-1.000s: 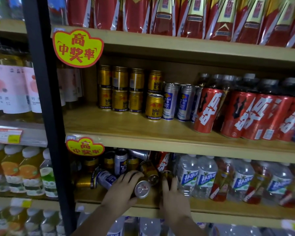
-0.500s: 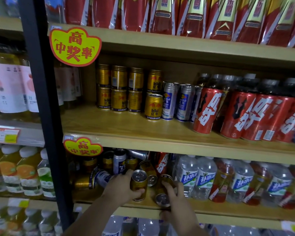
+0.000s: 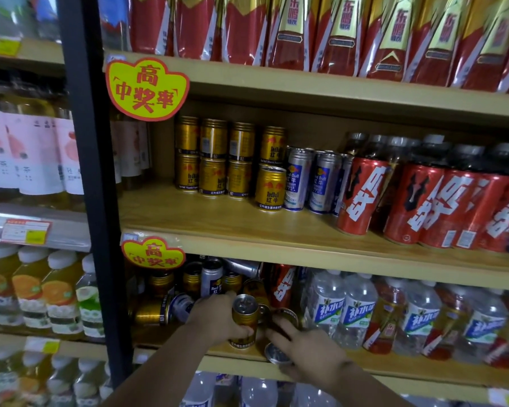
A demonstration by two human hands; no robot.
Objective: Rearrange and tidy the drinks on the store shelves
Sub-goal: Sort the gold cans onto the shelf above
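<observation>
Head view: left hand [image 3: 218, 321] grips 1 upright gold can [image 3: 244, 321] on the lower shelf [image 3: 394, 370]. Right hand [image 3: 309, 352] holds a tipped can [image 3: 277, 354] at the shelf's front edge, index finger extended.

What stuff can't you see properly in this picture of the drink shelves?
- Head view: the can under the right hand is mostly covered by the fingers; only its round end shows.
- The left hand hides one side of the upright gold can.
- The cans at the back of the low shelf sit in shadow, so labels are unreadable.
- The tall red packs are cut off by the top edge.
</observation>
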